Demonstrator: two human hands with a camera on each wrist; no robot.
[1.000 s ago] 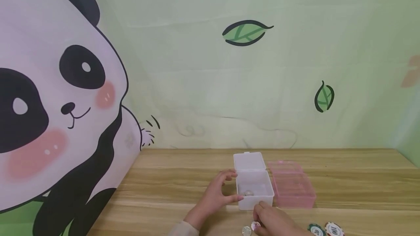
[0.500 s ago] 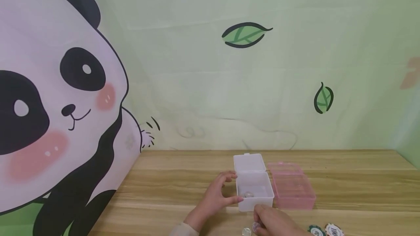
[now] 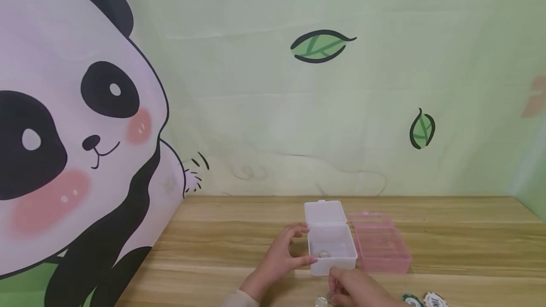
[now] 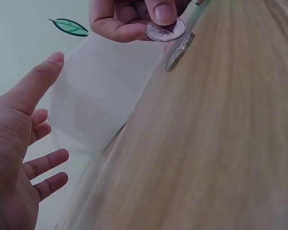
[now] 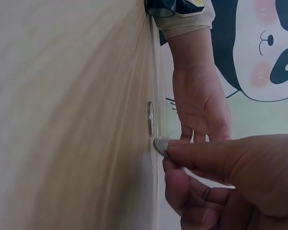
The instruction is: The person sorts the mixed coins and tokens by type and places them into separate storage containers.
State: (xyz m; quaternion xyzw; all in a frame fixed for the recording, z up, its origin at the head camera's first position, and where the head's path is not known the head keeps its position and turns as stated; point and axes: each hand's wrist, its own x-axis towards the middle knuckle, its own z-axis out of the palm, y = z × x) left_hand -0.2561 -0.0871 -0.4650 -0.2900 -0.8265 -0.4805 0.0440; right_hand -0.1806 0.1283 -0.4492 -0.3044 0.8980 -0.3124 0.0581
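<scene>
A white plastic box (image 3: 332, 266) stands on the table with its lid (image 3: 325, 213) swung back, and a coin (image 3: 324, 254) lies inside. My left hand (image 3: 279, 252) is at the box's left side, thumb by the front corner and fingers by the rear one. The left wrist view shows those fingers (image 4: 53, 163) spread and fairly straight. In front of the box, my right hand (image 3: 356, 285) pinches a silvery coin (image 4: 166, 31) between thumb and forefinger. A second coin (image 3: 321, 302) is on the table just left of it.
A pink translucent box (image 3: 384, 250) sits against the white box's right side. Poker chips, one green-edged (image 3: 412, 301) and one numbered white (image 3: 434, 299), lie at the front right. Behind the wooden table (image 3: 230, 231) rises a cloth backdrop (image 3: 256, 108) with a panda.
The coin at my right fingertips has tipped from showing its bright face to a darker, steeper tilt. My left hand and both boxes have stayed in place.
</scene>
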